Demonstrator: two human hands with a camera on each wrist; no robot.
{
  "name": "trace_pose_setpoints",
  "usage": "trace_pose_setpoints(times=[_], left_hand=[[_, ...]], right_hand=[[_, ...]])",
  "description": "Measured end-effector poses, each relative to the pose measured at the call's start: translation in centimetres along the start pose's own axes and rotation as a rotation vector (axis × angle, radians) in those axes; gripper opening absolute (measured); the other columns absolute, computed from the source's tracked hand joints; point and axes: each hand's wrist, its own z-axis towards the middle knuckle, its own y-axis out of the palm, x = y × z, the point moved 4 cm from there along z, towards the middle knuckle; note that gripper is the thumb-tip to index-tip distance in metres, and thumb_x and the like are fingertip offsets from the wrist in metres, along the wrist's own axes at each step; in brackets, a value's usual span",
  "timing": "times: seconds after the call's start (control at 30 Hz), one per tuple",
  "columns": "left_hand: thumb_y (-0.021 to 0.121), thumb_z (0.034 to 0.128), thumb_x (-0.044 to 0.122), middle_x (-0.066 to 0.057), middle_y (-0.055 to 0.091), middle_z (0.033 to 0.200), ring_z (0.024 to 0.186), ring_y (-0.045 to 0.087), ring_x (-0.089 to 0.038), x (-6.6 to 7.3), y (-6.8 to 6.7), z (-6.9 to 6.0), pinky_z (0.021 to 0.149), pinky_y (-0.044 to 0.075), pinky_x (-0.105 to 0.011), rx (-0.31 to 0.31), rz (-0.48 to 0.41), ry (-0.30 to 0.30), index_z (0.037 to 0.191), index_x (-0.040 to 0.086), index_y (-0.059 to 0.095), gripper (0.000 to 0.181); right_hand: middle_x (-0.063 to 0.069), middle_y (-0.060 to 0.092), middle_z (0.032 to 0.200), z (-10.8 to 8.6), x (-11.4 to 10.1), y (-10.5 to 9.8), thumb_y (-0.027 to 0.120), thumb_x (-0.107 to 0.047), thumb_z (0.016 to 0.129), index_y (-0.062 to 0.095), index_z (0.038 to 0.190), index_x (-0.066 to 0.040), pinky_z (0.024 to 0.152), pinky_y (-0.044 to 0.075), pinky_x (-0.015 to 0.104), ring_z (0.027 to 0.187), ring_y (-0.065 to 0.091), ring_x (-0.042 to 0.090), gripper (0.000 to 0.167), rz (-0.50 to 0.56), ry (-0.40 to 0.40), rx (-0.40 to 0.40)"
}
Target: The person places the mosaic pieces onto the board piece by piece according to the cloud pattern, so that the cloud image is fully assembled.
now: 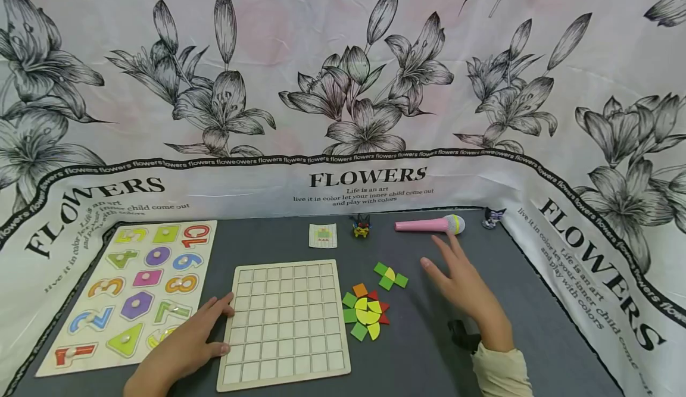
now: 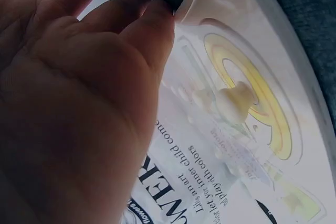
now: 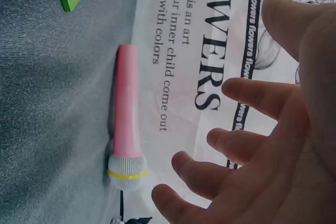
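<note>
My left hand point(image 1: 184, 343) rests against the left edge of a pale wooden grid board point(image 1: 284, 325), fingertips and thumb touching its rim. To the right of that board lies a cluster of small green, yellow, red and orange blocks point(image 1: 368, 317). A smaller group of green and yellow blocks point(image 1: 390, 275) sits just behind it. Above the table on the right hovers my right hand point(image 1: 466, 284), fingers spread and holding nothing. Beyond its fingertips lies a pink toy microphone point(image 1: 423, 225), also seen whole in the right wrist view point(image 3: 127, 114).
A number-and-shape puzzle board point(image 1: 104, 358) lies on the left, partly behind my left hand. Along the back are a small printed card point(image 1: 323, 236), a dark-and-yellow figurine point(image 1: 361, 227) and a purple-and-white figurine point(image 1: 492, 218). Flower-printed cloth point(image 1: 375, 188) borders the grey table.
</note>
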Motion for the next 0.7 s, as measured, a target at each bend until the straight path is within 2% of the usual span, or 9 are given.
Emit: trace_pose_setpoints(times=[0.17, 0.4, 0.7], left_hand=[[0.089, 0.0866, 0.016, -0.023, 0.047, 0.161, 0.155, 0.023, -0.056, -0.1, -0.1, -0.2, 0.116, 0.03, -0.072, -0.012, -0.018, 0.0, 0.159, 0.004, 0.045, 0.086], [0.087, 0.0889, 0.016, -0.024, 0.034, 0.169, 0.156, 0.021, -0.055, 0.1, -0.1, -0.2, 0.117, 0.028, -0.072, -0.022, -0.049, 0.012, 0.143, 0.012, 0.059, 0.062], [0.088, 0.0877, 0.013, -0.023, 0.035, 0.169, 0.155, 0.024, -0.055, 0.3, -0.1, -0.5, 0.117, 0.029, -0.073, 0.001, -0.025, 0.027, 0.132, 0.015, 0.063, 0.051]], right_hand=[[0.029, 0.013, 0.174, 0.9, -0.1, 0.7, 0.06, -0.041, 0.112, 0.037, 0.165, 0.0, 0.114, 0.028, 0.078, 0.154, 0.023, 0.058, 0.071, 0.034, -0.03, -0.054], [0.034, 0.041, 0.161, 2.2, -0.5, 2.3, 0.068, -0.03, 0.108, 0.051, 0.154, 0.005, 0.114, 0.036, 0.071, 0.147, 0.041, 0.054, 0.061, 0.02, -0.116, -0.095], [0.026, 0.058, 0.15, 3.4, -1.7, 4.5, 0.069, -0.025, 0.108, 0.057, 0.149, 0.006, 0.113, 0.04, 0.067, 0.141, 0.051, 0.048, 0.053, 0.034, -0.14, -0.178]])
